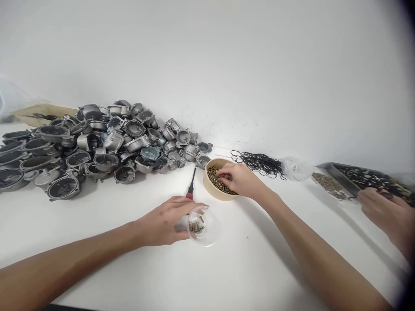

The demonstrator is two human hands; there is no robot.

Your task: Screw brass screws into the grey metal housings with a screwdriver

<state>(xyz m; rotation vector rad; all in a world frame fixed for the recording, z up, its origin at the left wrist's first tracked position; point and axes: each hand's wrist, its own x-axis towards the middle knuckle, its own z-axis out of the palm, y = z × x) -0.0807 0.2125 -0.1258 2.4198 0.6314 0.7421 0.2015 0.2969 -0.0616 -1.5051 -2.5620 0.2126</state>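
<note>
My left hand (168, 220) is wrapped round the side of a clear plastic cup (212, 229), which is tilted so that its mouth faces me. Several brass-coloured screws (196, 226) lie inside it. My right hand (241, 178) reaches into a cream-coloured bowl (214, 192) filled with similar screws (216, 179). Its fingers are bent together among the screws, and whatever they pinch is hidden. Behind my left hand a screwdriver (190, 190) with a black and red handle lies on the white table, its handle end partly covered.
Grey metal housings (113, 138) are heaped at the left. Right of the bowl lie black rubber rings (259, 162), a clear plastic bag (296, 167) and a pile of small brownish parts (329, 185). At the far right, another person's hand (385, 211) is beside a dark tray (343, 179).
</note>
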